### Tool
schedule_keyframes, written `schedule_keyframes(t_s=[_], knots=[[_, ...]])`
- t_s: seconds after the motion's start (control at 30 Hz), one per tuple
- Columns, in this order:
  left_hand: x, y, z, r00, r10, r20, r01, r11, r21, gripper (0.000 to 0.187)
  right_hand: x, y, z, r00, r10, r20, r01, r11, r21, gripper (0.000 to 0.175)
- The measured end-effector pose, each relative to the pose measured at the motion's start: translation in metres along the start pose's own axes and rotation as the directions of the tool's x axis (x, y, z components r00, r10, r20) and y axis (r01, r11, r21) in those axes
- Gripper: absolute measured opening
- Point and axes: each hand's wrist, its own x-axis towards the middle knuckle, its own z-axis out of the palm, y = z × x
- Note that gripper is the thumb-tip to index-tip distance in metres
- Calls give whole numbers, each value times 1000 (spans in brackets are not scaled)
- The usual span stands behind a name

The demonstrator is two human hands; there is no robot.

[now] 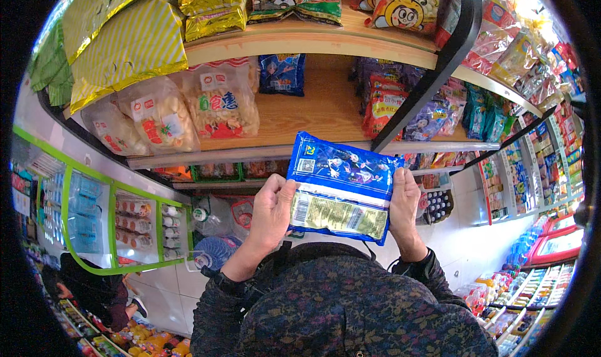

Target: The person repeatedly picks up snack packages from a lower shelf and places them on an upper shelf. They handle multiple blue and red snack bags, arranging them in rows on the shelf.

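Between my two hands is a blue plastic snack packet (345, 169), its printed back with a barcode turned up towards me. My left hand (272, 211) grips its left edge, thumb on top. At the opposite edge, my right hand (404, 207) holds it with the fingers along the side. Beyond the packet runs a wooden shelf (310, 117). On it stand a similar blue packet (281, 74), clear bags of pale puffed snacks (223, 99) at the left, and red packets (382, 106) beside purple ones at the right.
A black shelf bracket (432, 70) slants down at the right. Yellow striped bags (127, 52) overhang the upper left. A green-framed drinks cooler (112, 225) stands at the left, near a large blue water bottle (216, 251). Another person (89, 286) is at the lower left.
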Motion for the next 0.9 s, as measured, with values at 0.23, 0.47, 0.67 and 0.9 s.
schedule_keyframes(t_s=[0.23, 0.47, 0.67, 0.9], knots=[[-8, 7, -10, 996, 89, -26, -89, 996, -29, 14, -5, -4, 5, 997, -67, -40, 63, 994, -93, 27], [9, -15, -23, 995, -100, 10, 92, 952, 293, 37, -14, -34, 20, 763, -645, 40, 530, 591, -608, 21], [8, 3, -22, 831, -59, 554, 465, 619, -632, 82, -24, -52, 43, -167, -534, 829, 926, -374, -55, 23], [26, 8, -28, 872, -239, 428, 465, 680, -567, 49, -31, -28, 63, -146, -641, 754, 965, -259, -33, 27]])
